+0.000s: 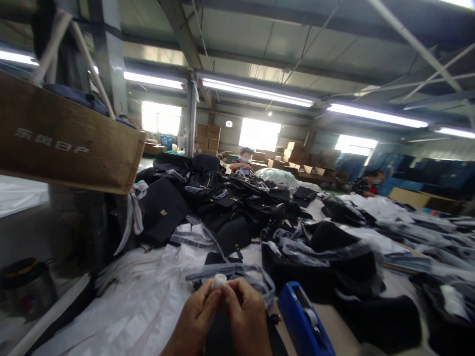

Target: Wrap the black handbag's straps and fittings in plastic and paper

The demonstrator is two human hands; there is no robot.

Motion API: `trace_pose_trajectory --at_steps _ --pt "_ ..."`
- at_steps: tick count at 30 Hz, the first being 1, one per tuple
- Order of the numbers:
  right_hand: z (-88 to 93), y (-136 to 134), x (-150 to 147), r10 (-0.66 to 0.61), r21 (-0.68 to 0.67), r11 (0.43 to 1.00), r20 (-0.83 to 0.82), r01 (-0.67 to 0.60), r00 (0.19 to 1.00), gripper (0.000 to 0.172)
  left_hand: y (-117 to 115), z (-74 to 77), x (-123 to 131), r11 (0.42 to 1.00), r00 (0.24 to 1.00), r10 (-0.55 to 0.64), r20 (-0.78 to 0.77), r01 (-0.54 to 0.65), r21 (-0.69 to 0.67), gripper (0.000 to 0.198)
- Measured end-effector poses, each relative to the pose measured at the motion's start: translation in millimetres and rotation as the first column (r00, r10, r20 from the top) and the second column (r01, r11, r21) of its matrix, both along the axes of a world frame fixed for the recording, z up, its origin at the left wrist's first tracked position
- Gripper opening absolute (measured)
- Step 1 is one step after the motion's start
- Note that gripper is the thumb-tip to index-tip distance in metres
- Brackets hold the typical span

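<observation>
- The left hand [195,319] and the right hand [247,316] are brought together at the lower edge of the view. Both grips are closed on a small white piece [218,281], which is pinched between the fingertips.
- The white piece is held at the top of both grips, just above the thumbs. It stands clear of the bench [336,321] and sits over a dark item [218,338] lying under the hands.
- The step in hand appears to be fine work on the piece. It is judged best done with the piece kept square between the fingertips, light pressure applied, and the wrists steadied low.
- A blue tape dispenser [302,319] is placed just beside the right hand.
- A grey strap [237,271] is looped just beyond the fingertips, on a white woven sheet [141,301].
- Black bags [208,198] are heaped across the middle of the bench, well apart from the hands.
- A cardboard box [67,143] is seen raised at the left.
- Two other people [245,158] are seated at the far end; their hands cannot be made out.
</observation>
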State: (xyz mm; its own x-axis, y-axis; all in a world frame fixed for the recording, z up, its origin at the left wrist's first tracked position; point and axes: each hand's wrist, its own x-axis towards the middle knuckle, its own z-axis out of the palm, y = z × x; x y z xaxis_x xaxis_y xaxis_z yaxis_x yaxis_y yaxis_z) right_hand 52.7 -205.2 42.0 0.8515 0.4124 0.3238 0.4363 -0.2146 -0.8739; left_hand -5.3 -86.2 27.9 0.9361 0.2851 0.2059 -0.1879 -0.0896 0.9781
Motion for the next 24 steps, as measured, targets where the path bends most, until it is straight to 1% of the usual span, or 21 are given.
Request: trace_pose_trajectory --at_steps 3,5,6,8,10,11,12,15,17,20,22,24 --pt "5.3 -0.9 -1.6 -0.022 -0.003 1.000 0.002 0.022 1.000 0.020 1.7 -2.3 0.1 1.000 0.998 -0.005 -0.063 0.007 0.023 0.036" --pt "5.1 0.1 -0.6 -0.033 0.006 0.999 -0.010 0.033 0.999 0.016 4.2 -5.9 0.2 1.000 0.993 0.002 -0.115 0.000 0.019 0.037" --pt "3.8 1.0 1.1 -0.034 0.018 0.999 -0.032 0.034 0.999 0.014 6.3 -8.6 0.6 1.000 0.990 0.007 -0.143 -0.005 0.013 0.038" --pt "-0.2 2.4 6.4 -0.020 0.071 0.997 -0.124 0.029 0.992 0.005 11.8 -14.9 2.6 1.000 0.981 0.003 -0.193 -0.002 0.007 0.042" --pt "-3.4 1.8 11.9 0.024 0.128 0.992 -0.222 0.005 0.975 0.019 17.7 -20.9 5.6 1.000 0.974 -0.020 -0.227 0.022 0.006 0.049" --pt "-4.0 0.4 13.7 0.052 0.141 0.990 -0.246 -0.017 0.968 0.024 20.0 -23.2 7.2 0.999 0.970 -0.043 -0.241 0.046 0.007 0.052" --pt "-3.7 -1.6 14.6 0.071 0.138 0.990 -0.247 -0.038 0.966 0.024 21.7 -25.1 8.8 0.997 0.965 -0.070 -0.251 0.074 0.008 0.054" --pt "0.8 -10.2 13.3 0.064 0.058 0.997 -0.145 -0.056 0.987 0.007 22.6 -30.0 13.0 0.988 0.950 -0.155 -0.270 0.157 -0.013 0.053" --pt "3.5 -15.6 11.7 0.024 0.017 1.000 -0.078 -0.023 0.997 0.005 21.3 -34.6 15.2 0.982 0.941 -0.190 -0.279 0.182 -0.056 0.048" --pt "3.0 -20.6 10.9 0.001 -0.010 1.000 -0.048 -0.002 0.999 0.006 20.2 -43.7 16.2 0.971 0.930 -0.239 -0.278 0.223 -0.087 0.040" --pt "0.7 -22.4 10.9 0.001 -0.013 1.000 -0.046 -0.002 0.999 0.005 20.1 -48.5 14.5 0.970 0.929 -0.243 -0.277 0.231 -0.077 0.038" --pt "-1.1 -24.5 10.6 0.009 -0.015 1.000 -0.049 -0.010 0.999 0.004 19.5 -50.3 11.8 0.979 0.940 -0.203 -0.274 0.191 -0.072 0.037"
